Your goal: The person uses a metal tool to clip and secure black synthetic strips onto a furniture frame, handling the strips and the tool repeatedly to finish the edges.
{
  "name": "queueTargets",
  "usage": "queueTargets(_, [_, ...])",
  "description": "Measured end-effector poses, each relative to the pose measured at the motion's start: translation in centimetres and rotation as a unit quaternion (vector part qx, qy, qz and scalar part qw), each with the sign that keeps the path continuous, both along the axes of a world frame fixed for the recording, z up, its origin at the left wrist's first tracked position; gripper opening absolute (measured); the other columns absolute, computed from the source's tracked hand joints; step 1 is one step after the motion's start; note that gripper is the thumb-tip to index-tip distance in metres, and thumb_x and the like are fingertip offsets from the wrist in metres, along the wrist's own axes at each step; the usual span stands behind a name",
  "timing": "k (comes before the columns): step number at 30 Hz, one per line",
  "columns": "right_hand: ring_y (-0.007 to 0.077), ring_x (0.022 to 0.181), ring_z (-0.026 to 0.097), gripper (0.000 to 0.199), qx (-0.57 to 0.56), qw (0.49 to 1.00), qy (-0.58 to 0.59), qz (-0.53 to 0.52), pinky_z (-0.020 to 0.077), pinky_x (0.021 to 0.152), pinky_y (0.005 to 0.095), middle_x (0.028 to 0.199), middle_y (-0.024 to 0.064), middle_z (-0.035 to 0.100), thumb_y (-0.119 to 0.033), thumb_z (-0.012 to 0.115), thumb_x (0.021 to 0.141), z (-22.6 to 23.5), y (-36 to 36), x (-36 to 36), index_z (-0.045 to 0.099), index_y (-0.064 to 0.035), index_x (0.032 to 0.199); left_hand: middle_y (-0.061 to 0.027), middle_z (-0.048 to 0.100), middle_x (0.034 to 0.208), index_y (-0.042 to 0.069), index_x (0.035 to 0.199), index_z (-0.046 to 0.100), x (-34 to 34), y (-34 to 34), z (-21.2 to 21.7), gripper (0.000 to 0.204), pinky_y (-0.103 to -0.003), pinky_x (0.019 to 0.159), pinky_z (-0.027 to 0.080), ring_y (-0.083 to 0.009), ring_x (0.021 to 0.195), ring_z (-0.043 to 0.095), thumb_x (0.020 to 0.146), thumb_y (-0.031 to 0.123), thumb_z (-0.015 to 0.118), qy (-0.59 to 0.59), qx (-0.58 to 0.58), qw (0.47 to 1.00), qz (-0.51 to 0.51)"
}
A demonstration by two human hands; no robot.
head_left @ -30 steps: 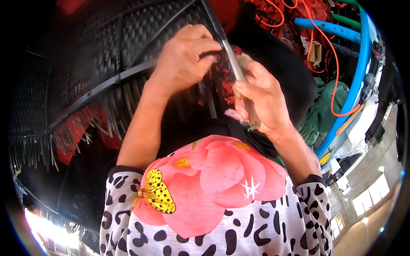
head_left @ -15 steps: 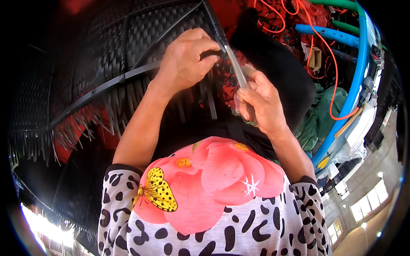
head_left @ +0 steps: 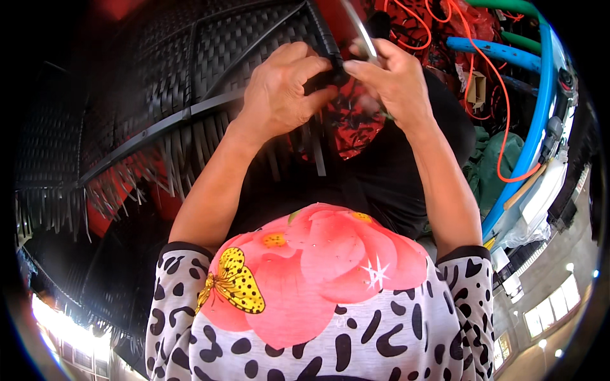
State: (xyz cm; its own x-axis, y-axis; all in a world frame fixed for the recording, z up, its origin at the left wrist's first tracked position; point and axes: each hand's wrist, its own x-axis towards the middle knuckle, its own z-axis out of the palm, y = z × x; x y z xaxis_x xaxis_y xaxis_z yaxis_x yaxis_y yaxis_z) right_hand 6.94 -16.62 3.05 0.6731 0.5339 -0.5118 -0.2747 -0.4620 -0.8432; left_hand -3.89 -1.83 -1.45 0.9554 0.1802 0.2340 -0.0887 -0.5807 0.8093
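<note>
A black woven panel (head_left: 162, 70) on a metal frame, made of flat plastic strips, fills the left and middle. Along its near edge hang loose strip ends (head_left: 181, 155). My left hand (head_left: 283, 92) is closed at the panel's corner, its thumb and forefinger curled round the strip-wrapped frame edge; what lies under the fingertips is partly hidden. Just right of that corner, my right hand (head_left: 400, 82) grips a tool with a long, narrow silver blade (head_left: 359, 28) pointing up and away. Its handle is hidden in my fingers, so the exact kind does not show.
Black strip scraps lie on a red cloth (head_left: 349, 117) below the corner. To the right are an orange cord (head_left: 502, 120), a blue tube rim (head_left: 539, 120), a green cloth (head_left: 502, 155) and a small cardboard box (head_left: 476, 89). My dark-clad leg (head_left: 448, 120) is beside my right forearm.
My right hand has moved up and away with the bladed tool, and the blade has left the frame edge. My left hand has stayed nearly in place at the corner.
</note>
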Motion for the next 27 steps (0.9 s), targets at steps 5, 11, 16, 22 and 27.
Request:
queueTargets(5, [0.0043, 0.051, 0.046, 0.018, 0.025, 0.998, 0.016, 0.062, 0.0361, 0.045, 0.0203, 0.06, -0.0016, 0.051, -0.013, 0.068, 0.076, -1.3, 0.8, -0.1, 0.06, 0.0006, 0.085, -0.0088, 0.059, 0.083, 0.002, 0.083, 0.063, 0.0, -0.7, 0.6, 0.031, -0.032, 0.063, 0.047, -0.0265, 0.075, 0.058, 0.06, 0.014, 0.078, 0.005, 0.032, 0.999, 0.021])
queueTargets(11, [0.0029, 0.054, 0.043, 0.014, 0.036, 0.999, 0.003, -0.04, 0.0362, 0.049, 0.0192, 0.062, -0.0042, 0.049, -0.009, 0.064, 0.077, -1.6, -0.7, -1.4, 0.061, -0.0005, 0.087, -0.0023, 0.058, 0.077, 0.009, 0.077, 0.063, 0.3, -0.9, -0.9, 0.026, -0.032, 0.057, 0.046, -0.0214, 0.069, 0.056, 0.057, 0.018, 0.078, -0.087, 0.064, 0.993, 0.047])
queueTargets(16, [0.0015, 0.053, 0.04, 0.008, 0.148, 0.977, 0.082, -0.132, 0.0333, 0.048, 0.0182, 0.062, -0.0056, 0.048, -0.002, 0.063, 0.079, -2.6, -1.7, -2.6, 0.06, -0.0029, 0.086, -0.0087, 0.061, 0.08, 0.004, 0.083, 0.064, 0.4, -1.2, -0.3, 0.031, -0.032, 0.061, 0.046, -0.0256, 0.07, 0.058, 0.055, 0.007, 0.077, -0.108, 0.076, 0.991, 0.01])
queueTargets(22, [0.0018, 0.053, 0.042, 0.009, 0.193, 0.957, 0.151, -0.153, 0.0344, 0.048, 0.0178, 0.063, -0.0047, 0.049, -0.002, 0.062, 0.08, -2.6, -1.9, -2.6, 0.059, -0.0028, 0.089, -0.0019, 0.059, 0.081, 0.009, 0.081, 0.062, 0.6, -1.2, -0.7, 0.033, -0.033, 0.063, 0.044, -0.0212, 0.072, 0.058, 0.052, 0.008, 0.076, -0.156, 0.115, 0.981, -0.003])
queueTargets(27, [0.002, 0.054, 0.043, 0.01, 0.201, 0.958, 0.148, -0.14, 0.0354, 0.048, 0.0173, 0.064, -0.0045, 0.05, -0.001, 0.062, 0.081, -2.7, -2.0, -2.5, 0.059, -0.0027, 0.09, -0.004, 0.06, 0.082, 0.006, 0.084, 0.064, 0.8, -1.1, -0.4, 0.033, -0.034, 0.065, 0.044, -0.0232, 0.074, 0.058, 0.053, 0.006, 0.075, -0.116, 0.084, 0.989, -0.028])
